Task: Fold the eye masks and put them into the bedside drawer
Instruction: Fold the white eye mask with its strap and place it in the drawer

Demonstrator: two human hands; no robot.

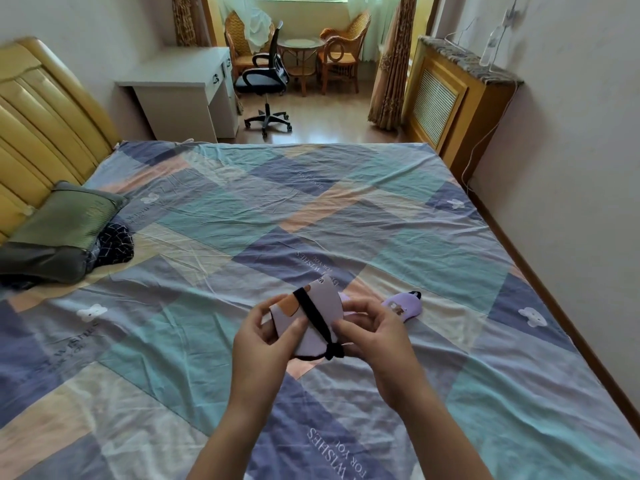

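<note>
A pale lilac eye mask point(320, 308) with an orange print and a black strap is folded over and held above the bed between both hands. My left hand point(265, 344) grips its left side with thumb on top. My right hand point(375, 336) pinches the right side near the knotted end of the strap. A second purple eye mask point(403, 305) with a black strap lies on the bed sheet just right of my hands. No bedside drawer is in view.
The bed point(242, 216) has a patchwork sheet in blue, teal and peach. Green pillows point(65, 220) and dark folded cloth point(116, 242) lie at the left by the yellow headboard point(41, 133). A white desk point(187, 88), office chair point(266, 81) and radiator cover point(450, 98) stand beyond.
</note>
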